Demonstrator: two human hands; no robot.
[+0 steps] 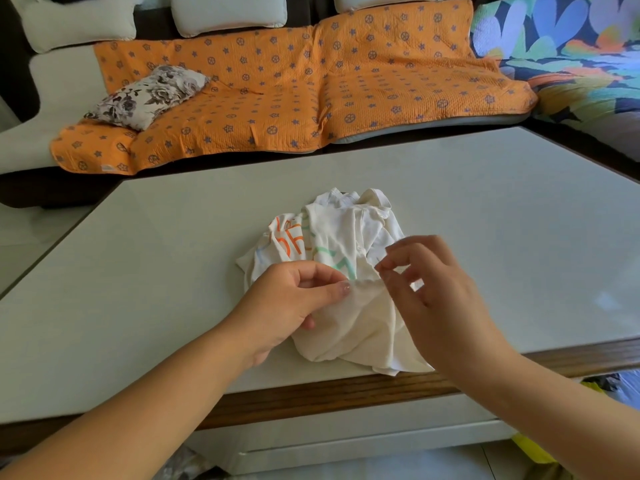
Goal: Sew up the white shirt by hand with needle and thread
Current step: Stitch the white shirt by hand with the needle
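The left hand (pixel 291 299) reaches in from the lower left, forearm angled up toward the white shirt (pixel 346 271), palm turned partly inward. Its thumb and forefinger are pressed together on a fold of the shirt's cloth, the thumbnail lying on the fabric at the near middle of the garment. The right hand (pixel 426 289) comes in from the lower right, wrist bent, back of the hand toward the camera, fingers curled and spread loosely. Its thumb and forefinger tips meet just right of the left thumb, at the same raised fold; whether they pinch a needle, thread or only cloth is too small to tell.

The shirt lies crumpled in a heap on the pale tabletop (pixel 138 271), near its wooden front edge (pixel 346 389), one corner reaching that edge. Its long axis runs from the near edge away toward the sofa, the collar end farthest from the person. Orange and green printed letters show on the shirt's left side.

Beyond the shirt, an orange patterned quilt (pixel 277 95) covers the sofa, with a floral cushion (pixel 145 97) at the quilt's left end.
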